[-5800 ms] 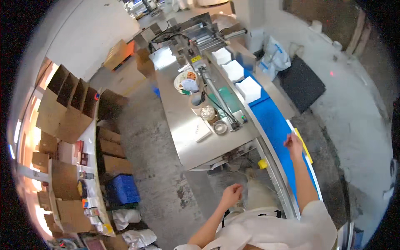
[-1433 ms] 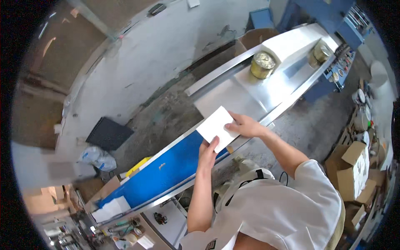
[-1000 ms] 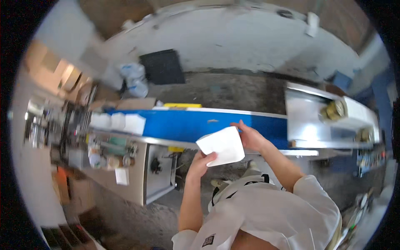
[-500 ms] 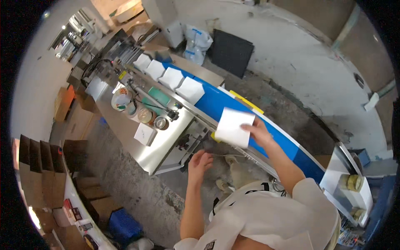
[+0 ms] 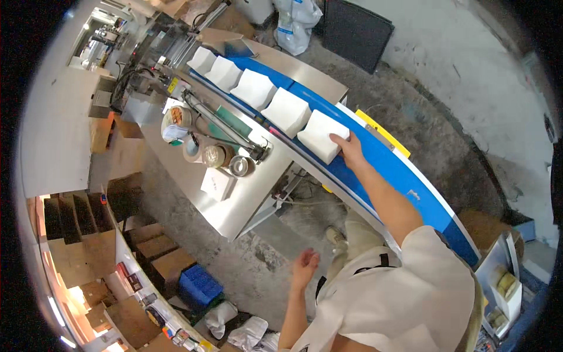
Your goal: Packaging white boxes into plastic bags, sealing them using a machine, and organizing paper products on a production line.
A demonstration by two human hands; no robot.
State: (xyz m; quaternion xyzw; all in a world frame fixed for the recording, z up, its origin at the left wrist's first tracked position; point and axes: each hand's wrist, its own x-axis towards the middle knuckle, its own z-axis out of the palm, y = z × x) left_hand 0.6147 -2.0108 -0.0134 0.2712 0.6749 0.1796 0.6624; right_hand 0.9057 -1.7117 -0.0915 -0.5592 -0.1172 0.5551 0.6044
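My right hand (image 5: pixel 353 151) grips the near right edge of a white carton (image 5: pixel 322 136), thumb on top. The carton rests on a blue conveyor belt (image 5: pixel 375 167), nearest me in a row. Ahead of it several similar white cartons (image 5: pixel 286 111) run up the belt toward the machine at the far left. My left hand (image 5: pixel 305 267) hangs low in front of my body, away from the belt. Its fingers are loosely curled and nothing shows in them.
Left of the belt stands a metal table (image 5: pixel 226 214) with tape rolls (image 5: pixel 215 156) and a small white box (image 5: pixel 217 184). A metal bar (image 5: pixel 214 120) crosses above it. A blue crate (image 5: pixel 200 286) is on the floor. A dark panel (image 5: pixel 358 34) leans beyond the belt.
My right hand has moved the white carton up and away from me, onto the belt behind the row. My left hand has dropped lower and nearer my body. The view has shifted.
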